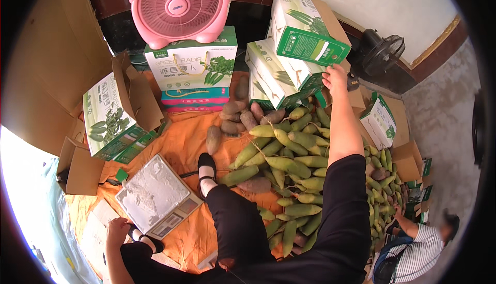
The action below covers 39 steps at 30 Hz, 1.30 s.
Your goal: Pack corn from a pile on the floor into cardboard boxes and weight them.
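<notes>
My right arm stretches forward. The fingers of my right hand (335, 78) are closed on the lower edge of a green-and-white carton (316, 41), the top one of a stack. My left hand (118, 229) hangs beside the near left edge of a flat platform scale (155, 191). Its fingers are bent under and mostly hidden, and I see no thing in it. A pale film or powder covers the scale's metal plate. Below my right arm spreads a heap of long green radishes (289, 166). Several dull brownish-purple root vegetables (213, 139) lie at its far left.
A pink fan (178, 8) stands on a printed carton (191, 64). An open carton (114, 111) stands at the left. An orange sheet (181, 150) covers the floor. A black fan (381, 49) is at the back right. At lower right a person in a striped shirt (421, 250) reaches toward the radishes.
</notes>
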Motion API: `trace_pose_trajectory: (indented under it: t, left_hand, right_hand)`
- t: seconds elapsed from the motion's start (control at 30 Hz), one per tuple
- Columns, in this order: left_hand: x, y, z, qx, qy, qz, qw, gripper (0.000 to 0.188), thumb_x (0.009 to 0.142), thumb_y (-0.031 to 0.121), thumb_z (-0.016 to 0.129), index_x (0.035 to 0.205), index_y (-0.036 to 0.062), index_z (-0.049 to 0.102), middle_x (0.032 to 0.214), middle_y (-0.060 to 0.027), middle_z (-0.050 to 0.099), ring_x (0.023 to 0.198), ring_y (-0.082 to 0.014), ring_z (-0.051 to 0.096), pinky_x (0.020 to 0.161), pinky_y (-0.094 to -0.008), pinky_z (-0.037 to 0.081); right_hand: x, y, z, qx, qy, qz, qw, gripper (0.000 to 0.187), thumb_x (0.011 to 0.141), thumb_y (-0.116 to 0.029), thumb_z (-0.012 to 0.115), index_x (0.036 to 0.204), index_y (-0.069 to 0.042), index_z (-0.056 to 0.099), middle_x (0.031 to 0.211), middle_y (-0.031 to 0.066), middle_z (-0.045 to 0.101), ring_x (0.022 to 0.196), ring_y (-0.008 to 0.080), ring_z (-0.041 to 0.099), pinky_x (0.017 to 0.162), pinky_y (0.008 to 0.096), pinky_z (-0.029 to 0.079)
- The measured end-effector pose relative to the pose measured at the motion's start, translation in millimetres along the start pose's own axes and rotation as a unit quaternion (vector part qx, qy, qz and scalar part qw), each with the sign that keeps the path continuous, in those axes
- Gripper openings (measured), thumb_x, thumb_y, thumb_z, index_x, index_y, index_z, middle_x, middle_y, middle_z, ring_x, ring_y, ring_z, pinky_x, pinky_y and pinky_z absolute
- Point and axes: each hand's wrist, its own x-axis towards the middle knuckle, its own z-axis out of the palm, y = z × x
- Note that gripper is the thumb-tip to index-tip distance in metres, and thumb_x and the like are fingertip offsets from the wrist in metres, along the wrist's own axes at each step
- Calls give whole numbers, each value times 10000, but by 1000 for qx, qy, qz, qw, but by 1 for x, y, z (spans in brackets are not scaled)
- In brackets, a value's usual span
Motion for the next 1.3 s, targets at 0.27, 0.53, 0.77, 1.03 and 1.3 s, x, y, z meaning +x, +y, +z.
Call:
trace_pose_trajectory:
  t: [0.27,0.53,0.77,1.03,1.3]
  left_hand:
    - [16,14,1,-28,2,-28,999,263,675,81,657,910,-32,681,793,-177,666,752,-282,656,716,-362,518]
    - [14,6,8,-46,24,-17,999,259,663,83,654,898,-21,684,760,-168,657,703,-290,641,680,-370,508]
    - [6,13,0,-64,33,-19,997,234,677,52,655,896,-32,669,791,-164,651,752,-280,637,709,-363,506]
    - [-19,-3,-6,-49,72,24,996,210,693,64,631,879,-30,659,764,-151,635,754,-292,624,707,-367,491]
    - [-39,-3,-19,-76,98,56,991,224,712,59,642,922,-10,673,802,-156,641,761,-297,615,711,-379,487]
  right_hand:
    - [45,-6,13,92,-52,-3,994,669,894,-137,588,1451,-176,219,1111,61,538,891,201,554,719,372,448]
    - [72,4,23,271,-120,57,953,261,854,-179,664,1046,-133,493,914,7,576,774,148,517,748,390,440]
    - [14,-7,39,415,-93,78,902,132,811,-110,679,836,-113,549,711,-37,501,702,117,514,785,448,476]
    - [-108,-34,15,302,-18,-32,953,176,800,-48,660,901,-127,540,823,-25,522,749,96,501,793,473,505]
    - [-287,-62,-63,108,-68,-237,963,372,797,-24,693,1128,-77,531,920,7,552,887,116,563,703,282,505]
